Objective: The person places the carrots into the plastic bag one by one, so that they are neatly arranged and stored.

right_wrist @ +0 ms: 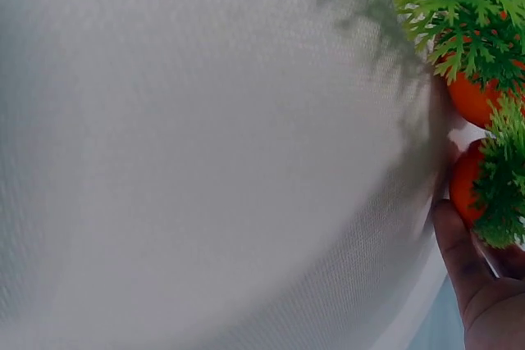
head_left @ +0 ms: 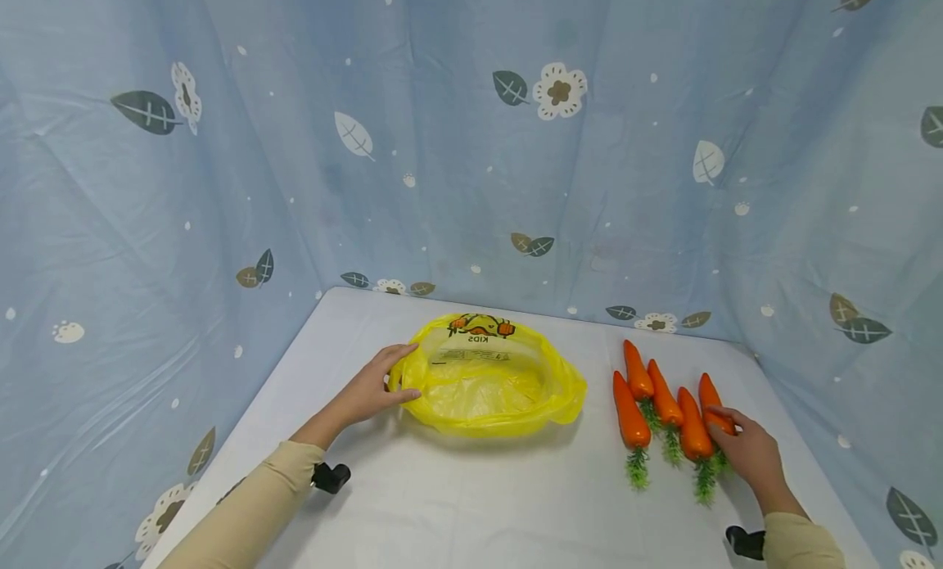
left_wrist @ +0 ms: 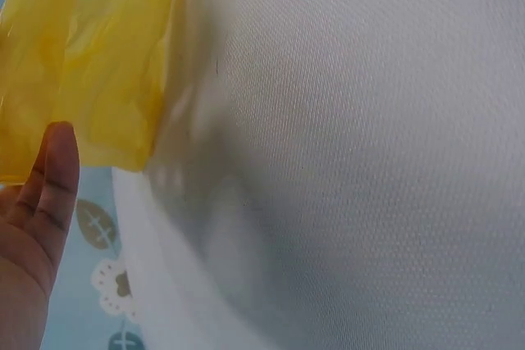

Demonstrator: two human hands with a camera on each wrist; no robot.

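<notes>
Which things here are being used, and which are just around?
Seems in use:
thin yellow plastic bag, touched by the left hand
five tapered orange carrots with leafy green tops, one touched by the right hand

Just around:
white cloth-covered table
blue curtain with leaf and flower prints

Left grip [head_left: 377, 387] spread, right grip [head_left: 750, 450] curled (well apart).

Orange carrots [head_left: 631, 411]: five counted in head view, two in right wrist view. Leafy green tops [head_left: 637, 469]: five, some partly covered. Yellow plastic bag [head_left: 482, 428]: one. Hands: two, being one left hand [head_left: 366, 391], one right hand [head_left: 753, 457]. Beige sleeves [head_left: 246, 508]: two. Black wrist fittings [head_left: 331, 477]: two. White-covered table [head_left: 508, 512]: one.
</notes>
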